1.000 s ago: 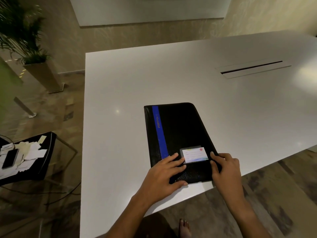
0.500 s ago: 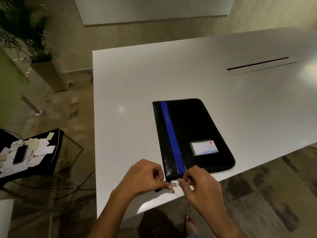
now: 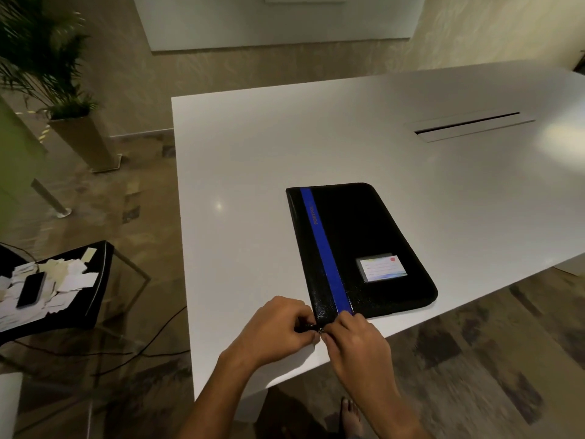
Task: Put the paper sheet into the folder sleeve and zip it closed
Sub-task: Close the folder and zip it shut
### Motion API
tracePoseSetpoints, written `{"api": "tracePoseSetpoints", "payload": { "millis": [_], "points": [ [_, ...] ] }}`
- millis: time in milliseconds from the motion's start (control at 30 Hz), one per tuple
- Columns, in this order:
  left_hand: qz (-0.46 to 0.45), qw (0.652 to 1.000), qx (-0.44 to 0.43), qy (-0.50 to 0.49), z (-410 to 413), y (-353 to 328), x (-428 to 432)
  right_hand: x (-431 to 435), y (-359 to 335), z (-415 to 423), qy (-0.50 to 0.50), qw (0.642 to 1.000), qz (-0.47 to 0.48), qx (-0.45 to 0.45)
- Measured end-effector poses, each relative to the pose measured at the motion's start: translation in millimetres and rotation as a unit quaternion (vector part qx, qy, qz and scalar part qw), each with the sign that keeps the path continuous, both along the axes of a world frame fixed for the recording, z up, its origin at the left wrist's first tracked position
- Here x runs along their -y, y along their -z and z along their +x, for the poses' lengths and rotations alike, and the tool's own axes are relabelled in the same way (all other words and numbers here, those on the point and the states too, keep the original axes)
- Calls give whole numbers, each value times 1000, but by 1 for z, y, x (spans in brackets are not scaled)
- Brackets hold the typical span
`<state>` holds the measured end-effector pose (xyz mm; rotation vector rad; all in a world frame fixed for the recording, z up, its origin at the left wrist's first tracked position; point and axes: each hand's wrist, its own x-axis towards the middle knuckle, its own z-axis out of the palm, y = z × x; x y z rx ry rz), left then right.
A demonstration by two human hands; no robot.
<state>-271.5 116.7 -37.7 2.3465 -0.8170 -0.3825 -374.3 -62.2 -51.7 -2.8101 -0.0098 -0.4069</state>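
Observation:
A black folder with a blue stripe and a small label card lies flat on the white table, near its front edge. My left hand pinches the folder's near left corner, at the dark zipper end. My right hand meets it there, fingertips closed on the small metal zipper pull. No paper sheet shows outside the folder.
A cable slot is set into the table at the far right. To the left, a low black side table holds paper scraps and a phone. A potted plant stands on the floor beyond. A bare foot shows under the table's edge.
Both hands left the folder's front face and came to its near left corner, then closed together on the zipper end. The camera view shifted left.

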Motion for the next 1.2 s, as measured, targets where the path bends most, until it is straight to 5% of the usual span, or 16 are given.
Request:
{"api": "tracePoseSetpoints", "payload": {
  "millis": [667, 1200],
  "points": [
    [-98, 993, -37, -50, 1, 15, -9, 18, 13, -3, 96, 991, 89, 31],
    [-101, 992, -46, -65, 2, 18, -16, 131, 5, -19, 265, 957, 90, 72]
  ]
}}
